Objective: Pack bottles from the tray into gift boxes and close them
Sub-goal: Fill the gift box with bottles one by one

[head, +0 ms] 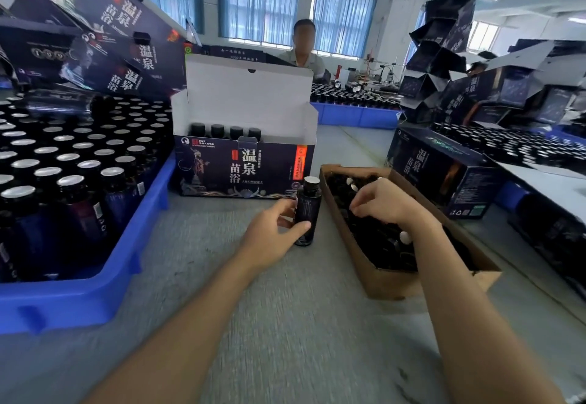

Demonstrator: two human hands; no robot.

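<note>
Fingers (287, 210) and thumb of the left hand (269, 238) curl round a dark bottle (307, 210), holding it upright on the grey tabletop (253, 308). The bottle has a pale top and stands just in front of the open gift box (241, 165), beside the near left corner of a brown cardboard box (396, 286).

The right hand (385, 203) hangs over that cardboard box with its fingers (361, 205) bent down towards the heap of small dark caps (380, 245) inside. Whether they pinch a cap cannot be told from this view.

The gift box stands upright, with its white lid flap (247, 96) raised behind it. Four black-capped bottles (217, 130) show in a row along its back left part.

To the left a blue plastic tray (95, 295) rests on the tabletop, packed with upright bottles (69, 188) with shiny pale tops. Behind the tray, printed gift boxes (104, 38) are piled at leaning angles.

A closed gift box (444, 175) lies to the right, behind the cardboard box. Further back a second blue tray (355, 116) holds more bottles, and a person (302, 51) stands beyond the open gift box on the far side.
</note>
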